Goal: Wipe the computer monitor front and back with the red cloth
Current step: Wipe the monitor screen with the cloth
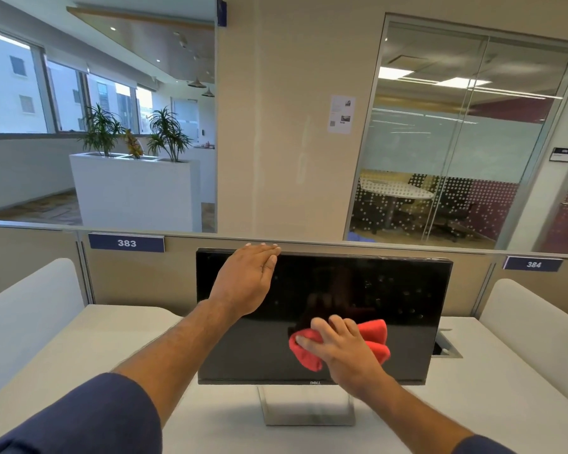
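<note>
Nearest, at 7 o'clock, a dark blue sleeve (79,417) pushed up on the left forearm; a scrap of the same blue at 5 o'clock on the right arm.

Just beyond, at 6 o'clock, a silver monitor stand (307,406) planted on a white desk (112,348).

Above it, the right hand (338,347) laid flat on a red cloth (373,339), fingers spread and only slightly bent, pressing the bunched fabric against the lower middle of the screen. Cloth sticking out past the hand at 9 o'clock and at 2 o'clock.

Dell monitor (358,290) upright at the centre, screen dark and switched off, glossy, showing a dim reflection of hand and cloth; logo on the bottom bezel.

Farther up, at 11 o'clock from the cloth, the left hand (248,276) held open against the upper left part of the screen, fingers straight and together, tips reaching the top edge, gripping nothing.

Cable cut-out (446,347) in the desk at 3 o'clock, beside the monitor.

White padded side screens at 9 and 3 o'clock.

Behind the monitor, a beige partition (138,276) carrying number plates 383 (126,243) and 384 (533,264).

Beyond that, a cream column (276,142) with a printed notice (341,114) at 12 o'clock.

Farthest, a white planter (135,191) with green plants at 10 o'clock, and a glass-walled meeting room (456,142) at 2 o'clock.
</note>
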